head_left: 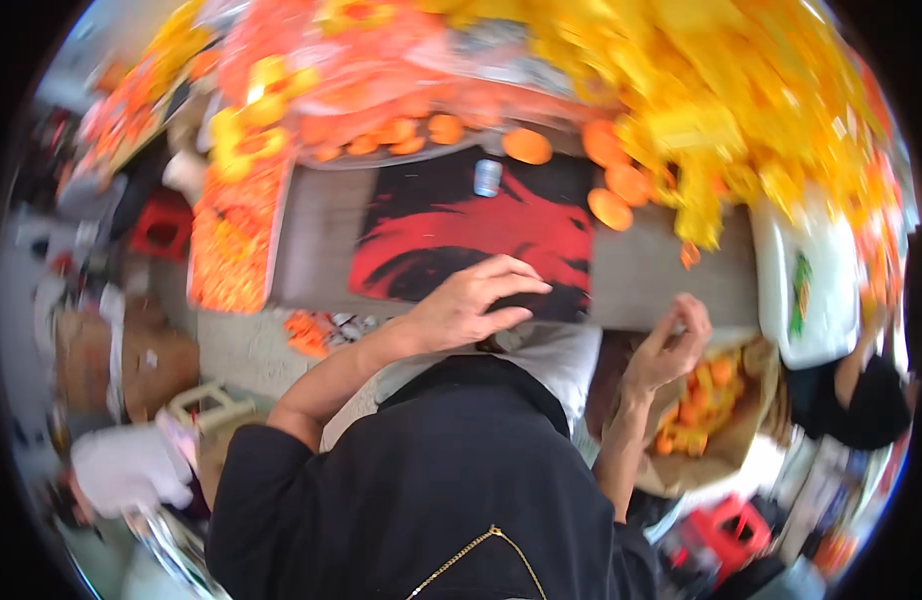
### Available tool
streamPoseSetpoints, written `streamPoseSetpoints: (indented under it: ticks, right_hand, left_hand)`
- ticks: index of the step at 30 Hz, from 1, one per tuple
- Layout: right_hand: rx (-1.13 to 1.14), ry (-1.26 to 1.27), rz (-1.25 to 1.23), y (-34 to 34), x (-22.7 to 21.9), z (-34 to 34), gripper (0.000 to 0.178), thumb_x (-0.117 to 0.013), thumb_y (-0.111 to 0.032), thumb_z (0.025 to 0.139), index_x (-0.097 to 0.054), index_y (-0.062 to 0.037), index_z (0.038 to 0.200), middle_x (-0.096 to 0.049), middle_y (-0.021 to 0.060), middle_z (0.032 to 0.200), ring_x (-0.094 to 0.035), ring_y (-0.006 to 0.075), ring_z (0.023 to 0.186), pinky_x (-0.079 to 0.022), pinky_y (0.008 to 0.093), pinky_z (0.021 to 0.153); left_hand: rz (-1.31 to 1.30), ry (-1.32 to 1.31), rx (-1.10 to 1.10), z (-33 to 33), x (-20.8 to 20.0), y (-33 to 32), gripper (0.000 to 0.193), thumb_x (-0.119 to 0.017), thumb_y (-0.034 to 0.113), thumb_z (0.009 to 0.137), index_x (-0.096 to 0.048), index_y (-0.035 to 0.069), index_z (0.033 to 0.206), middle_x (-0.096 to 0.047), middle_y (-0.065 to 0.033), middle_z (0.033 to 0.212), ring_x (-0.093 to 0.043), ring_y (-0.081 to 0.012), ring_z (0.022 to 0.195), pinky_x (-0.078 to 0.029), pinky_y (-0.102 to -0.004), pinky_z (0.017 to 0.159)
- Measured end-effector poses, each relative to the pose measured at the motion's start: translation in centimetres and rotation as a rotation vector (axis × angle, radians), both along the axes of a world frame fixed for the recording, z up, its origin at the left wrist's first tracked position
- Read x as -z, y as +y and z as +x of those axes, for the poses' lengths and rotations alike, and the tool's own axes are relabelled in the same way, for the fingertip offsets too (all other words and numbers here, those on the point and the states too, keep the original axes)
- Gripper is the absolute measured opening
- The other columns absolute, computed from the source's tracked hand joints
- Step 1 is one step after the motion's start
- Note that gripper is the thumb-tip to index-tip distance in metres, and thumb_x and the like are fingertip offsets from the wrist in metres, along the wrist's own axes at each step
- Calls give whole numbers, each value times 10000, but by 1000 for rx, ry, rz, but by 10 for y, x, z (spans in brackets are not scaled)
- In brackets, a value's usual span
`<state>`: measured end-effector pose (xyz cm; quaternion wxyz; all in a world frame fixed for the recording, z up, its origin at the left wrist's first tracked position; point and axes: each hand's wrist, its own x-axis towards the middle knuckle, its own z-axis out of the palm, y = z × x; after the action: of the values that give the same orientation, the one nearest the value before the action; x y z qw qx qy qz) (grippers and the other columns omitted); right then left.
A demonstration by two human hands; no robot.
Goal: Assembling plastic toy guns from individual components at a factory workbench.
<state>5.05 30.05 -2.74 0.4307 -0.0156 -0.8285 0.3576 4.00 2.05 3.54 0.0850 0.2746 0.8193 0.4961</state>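
My left hand (481, 303) hovers over the front of a black and red mat (461, 240) with its thumb and fingers apart. It is open, and nothing shows in it. My right hand (673, 345) is raised by the table's front edge, right of the mat. Its fingers curl in toward the thumb, and whatever they may hold is hidden. Just beyond it a small orange piece (690, 256) lies on the table. A small pale blue-white object (488, 178) rests at the back of the mat. Several orange discs (611, 209) lie right of the mat.
Yellow pieces (701, 100) and pinkish-orange plastic (371, 70) heap along the back. An orange-filled tray (236, 240) stands left. At right is a white bin (816, 345) with a green item. Below it sits a paper bag (766, 440) of orange pieces. Another person's arm (861, 355) shows at far right.
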Motion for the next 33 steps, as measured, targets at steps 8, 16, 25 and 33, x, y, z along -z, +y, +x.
streamPoseSetpoints:
  ticks: [8, 16, 25, 33]
  right_hand:
    - [-590, -444, 303, -107, 6, -42, 266, -699, -98, 869, -684, -103, 1135, -596, 74, 1261, -525, 316, 1176, -406, 459, 1015]
    - [-571, -474, 284, -104, 6, -42, 262, -701, -91, 864, -691, -104, 1125, -607, 78, 1240, -528, 319, 1173, -405, 448, 1013]
    - [-647, -505, 156, -95, 0, -50, 208, -674, -85, 881, -706, -60, 1085, -641, 99, 1202, -544, 310, 1162, -410, 408, 1026]
    - [-291, -434, -81, -69, -21, -57, 146, -653, -40, 919, -681, -14, 1060, -648, 91, 898, -593, 178, 730, -491, 292, 715]
  left_hand:
    - [-170, 342, -617, -4, -29, -132, 267, -711, 130, 905, -691, 48, 1159, -674, -112, 1105, -652, -239, 1054, -519, -338, 910]
    - [-501, 368, -1478, -59, -42, -341, 793, -636, 599, 894, -530, -7, 1393, -704, -163, 1097, -687, -246, 984, -524, -367, 875]
    - [-306, 277, -1168, -140, -2, -381, 822, -636, 610, 884, -447, 31, 1436, -636, -270, 1238, -629, -413, 1128, -483, -446, 953]
    - [673, 135, -1063, -31, -31, -356, 555, -723, 110, 911, -473, -5, 1393, -558, -86, 1329, -574, -199, 1181, -473, -362, 999]
